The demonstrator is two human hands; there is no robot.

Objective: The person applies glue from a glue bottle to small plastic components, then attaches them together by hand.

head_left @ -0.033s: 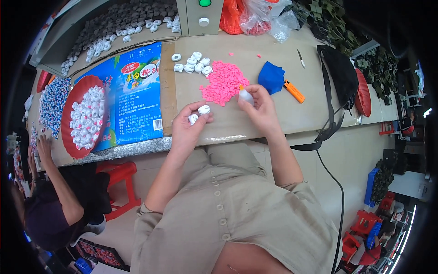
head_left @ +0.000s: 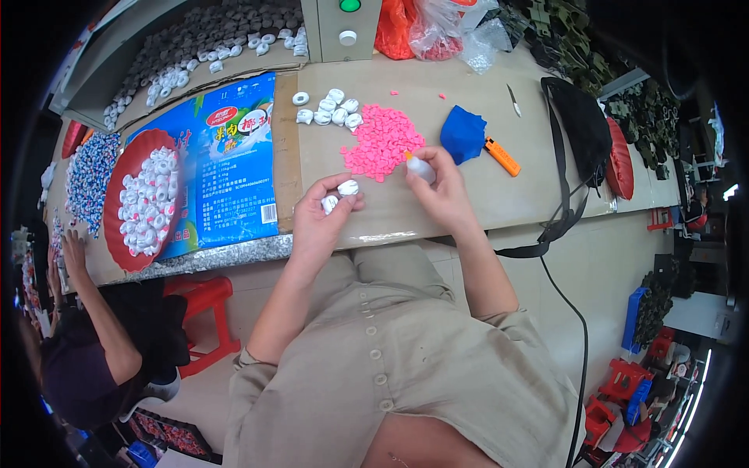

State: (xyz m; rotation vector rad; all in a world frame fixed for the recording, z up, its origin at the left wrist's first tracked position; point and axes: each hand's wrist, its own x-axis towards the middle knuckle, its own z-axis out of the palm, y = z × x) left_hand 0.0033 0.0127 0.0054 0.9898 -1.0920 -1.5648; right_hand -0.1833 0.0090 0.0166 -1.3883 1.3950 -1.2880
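Note:
My left hand (head_left: 318,217) is closed round small white rounded pieces; one white piece (head_left: 348,188) shows at the fingertips and another (head_left: 329,203) lies against the fingers. To its right my right hand (head_left: 445,191) grips a small white squeeze bottle (head_left: 422,169) with an orange tip. That tip points up and left, at the near right edge of a heap of small pink pieces (head_left: 384,140) on the table. Behind the left hand, several more white pieces (head_left: 331,109) stand in a loose group touching the pink heap.
A red scalloped bowl (head_left: 117,210) of white pieces stands left on a blue printed cardboard sheet (head_left: 234,171). Right lie a blue scrap (head_left: 463,132), an orange cutter (head_left: 503,157), a small knife (head_left: 514,101) and a black bag (head_left: 581,129). A co-worker's arm (head_left: 97,300) reaches in at left.
My right hand has shifted slightly left, and the bottle's tip with it. My left hand stays in place with the white pieces.

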